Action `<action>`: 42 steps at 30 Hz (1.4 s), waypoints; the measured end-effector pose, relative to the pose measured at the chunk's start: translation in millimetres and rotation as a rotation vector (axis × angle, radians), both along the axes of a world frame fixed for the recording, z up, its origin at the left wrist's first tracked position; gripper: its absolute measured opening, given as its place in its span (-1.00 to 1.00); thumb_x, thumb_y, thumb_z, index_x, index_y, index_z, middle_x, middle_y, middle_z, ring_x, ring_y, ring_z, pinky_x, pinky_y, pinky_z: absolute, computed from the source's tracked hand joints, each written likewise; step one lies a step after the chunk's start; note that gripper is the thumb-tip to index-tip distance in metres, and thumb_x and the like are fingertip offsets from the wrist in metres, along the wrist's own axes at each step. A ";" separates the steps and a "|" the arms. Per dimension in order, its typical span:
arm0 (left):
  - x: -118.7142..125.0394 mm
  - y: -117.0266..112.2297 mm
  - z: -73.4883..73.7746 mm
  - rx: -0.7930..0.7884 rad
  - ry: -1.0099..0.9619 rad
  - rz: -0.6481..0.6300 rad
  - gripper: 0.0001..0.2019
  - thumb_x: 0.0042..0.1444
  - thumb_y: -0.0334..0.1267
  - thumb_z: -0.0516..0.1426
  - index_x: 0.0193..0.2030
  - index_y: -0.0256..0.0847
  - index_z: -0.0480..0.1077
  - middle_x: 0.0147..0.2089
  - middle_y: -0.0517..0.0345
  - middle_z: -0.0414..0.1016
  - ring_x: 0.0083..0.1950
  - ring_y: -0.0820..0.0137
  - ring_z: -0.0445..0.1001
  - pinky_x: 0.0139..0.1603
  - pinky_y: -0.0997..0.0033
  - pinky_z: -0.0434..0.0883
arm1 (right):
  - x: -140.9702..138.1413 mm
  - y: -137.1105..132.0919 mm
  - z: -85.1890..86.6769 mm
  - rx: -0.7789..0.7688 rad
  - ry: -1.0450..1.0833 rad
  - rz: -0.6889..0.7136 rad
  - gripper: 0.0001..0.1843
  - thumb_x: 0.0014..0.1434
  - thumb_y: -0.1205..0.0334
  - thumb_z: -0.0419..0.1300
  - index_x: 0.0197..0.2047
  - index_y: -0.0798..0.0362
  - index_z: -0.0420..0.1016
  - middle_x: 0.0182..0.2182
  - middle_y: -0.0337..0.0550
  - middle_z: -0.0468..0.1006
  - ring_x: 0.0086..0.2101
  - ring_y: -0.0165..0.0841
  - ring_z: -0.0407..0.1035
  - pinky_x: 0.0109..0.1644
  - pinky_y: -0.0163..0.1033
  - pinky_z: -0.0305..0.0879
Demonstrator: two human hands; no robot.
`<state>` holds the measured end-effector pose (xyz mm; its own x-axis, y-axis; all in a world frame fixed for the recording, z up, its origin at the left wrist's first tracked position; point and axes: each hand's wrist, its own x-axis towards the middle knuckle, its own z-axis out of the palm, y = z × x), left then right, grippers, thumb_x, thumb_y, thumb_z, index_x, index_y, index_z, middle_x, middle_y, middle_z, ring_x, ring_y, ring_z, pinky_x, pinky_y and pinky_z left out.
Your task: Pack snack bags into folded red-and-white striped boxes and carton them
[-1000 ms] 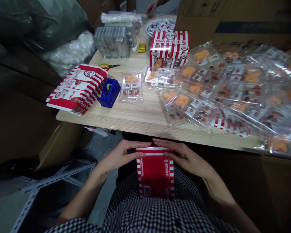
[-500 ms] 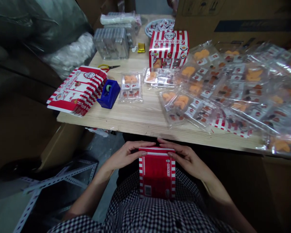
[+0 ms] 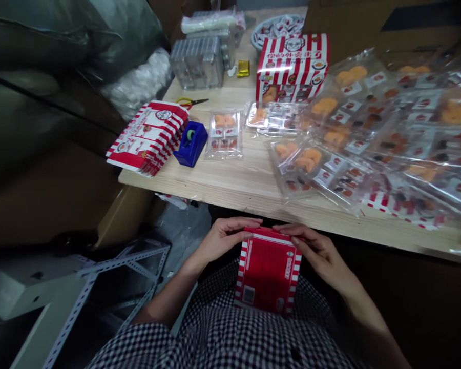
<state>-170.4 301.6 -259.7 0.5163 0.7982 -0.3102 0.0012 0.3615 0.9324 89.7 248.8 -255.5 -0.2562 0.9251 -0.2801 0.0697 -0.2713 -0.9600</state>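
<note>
A flat red-and-white striped cardboard box (image 3: 269, 274) stands upright just short of the near edge of a pale wooden table (image 3: 230, 189), above a black-and-white checked garment (image 3: 215, 341). The left hand (image 3: 225, 240) and right hand (image 3: 315, 252) are closed on its upper corners, fingers curled over the top edge. Nothing stands between hands and box. On the table, nearest the hands, lie clear plastic packets of orange pieces (image 3: 307, 164), a blue tape dispenser (image 3: 191, 144), and a stack of flat striped box blanks (image 3: 148, 138).
</note>
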 end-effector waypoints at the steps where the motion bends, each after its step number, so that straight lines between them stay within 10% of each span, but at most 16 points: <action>1: 1.2 -2.0 -1.0 0.019 0.001 0.006 -0.78 0.22 -0.25 0.25 -0.02 -0.19 0.62 0.16 -0.05 0.58 0.19 0.20 0.54 0.24 0.23 0.42 | -2.2 2.0 1.0 0.031 -0.025 0.024 -0.72 0.37 0.08 0.18 0.08 -0.17 0.60 0.18 -0.13 0.54 0.22 -0.17 0.36 0.33 0.02 0.26; 6: -9.1 7.0 -1.8 0.142 0.046 -0.054 -0.77 0.28 -0.17 0.19 -0.05 -0.21 0.59 0.07 -0.06 0.63 0.12 0.22 0.58 0.19 0.22 0.44 | -7.9 7.5 -0.8 0.011 -0.114 0.072 -0.68 0.34 0.01 0.19 0.08 -0.19 0.63 0.14 -0.12 0.58 0.20 -0.11 0.39 0.37 0.11 0.21; 12: -71.1 103.2 -11.2 0.755 0.771 0.749 -0.42 0.05 -0.11 0.36 0.17 -0.19 0.31 0.37 -0.19 0.28 0.40 0.04 0.25 0.36 -0.01 0.23 | 0.9 11.0 -13.4 0.042 -0.128 0.077 -0.67 0.28 -0.05 0.22 0.04 -0.23 0.66 0.09 -0.12 0.62 0.18 -0.05 0.43 0.29 0.09 0.35; 17: -96.3 163.7 -42.0 0.657 0.926 0.780 -0.39 0.08 -0.28 0.30 0.24 -0.22 0.16 0.25 -0.23 0.34 0.30 0.01 0.34 0.30 -0.04 0.26 | 3.8 12.7 -6.9 0.128 -0.175 0.050 -0.68 0.25 -0.04 0.24 0.00 -0.20 0.69 0.04 -0.12 0.65 0.13 -0.07 0.49 0.23 -0.02 0.41; 25: -126.0 123.5 -29.0 0.497 0.756 0.573 -0.66 0.03 -0.09 0.32 -0.09 -0.16 0.45 -0.02 0.06 0.53 0.05 0.19 0.48 0.12 0.18 0.40 | 39.1 0.3 -16.6 0.160 -0.309 -0.127 -0.63 0.14 -0.08 0.31 -0.06 -0.10 0.73 0.01 -0.09 0.67 0.07 -0.08 0.54 0.15 -0.20 0.44; 34: -145.5 143.3 11.7 0.110 0.436 0.470 -0.54 -0.24 0.08 0.42 -0.40 -0.32 0.55 0.18 -0.19 0.51 -0.12 0.19 0.57 -0.33 0.33 0.52 | 18.2 11.5 5.9 0.252 -0.254 -0.172 -0.67 0.20 -0.01 0.28 -0.02 -0.10 0.67 0.13 -0.12 0.59 0.18 -0.10 0.44 0.33 -0.11 0.29; 42: -149.5 112.6 -5.6 0.112 0.239 0.629 -0.54 -0.23 0.06 0.43 -0.44 -0.34 0.48 0.16 -0.24 0.52 -0.01 0.16 0.58 0.01 0.11 0.55 | 14.3 12.5 -2.7 0.107 -0.195 -0.292 -0.61 0.14 -0.04 0.35 0.00 -0.09 0.65 0.11 -0.14 0.60 0.16 -0.07 0.45 0.36 -0.08 0.26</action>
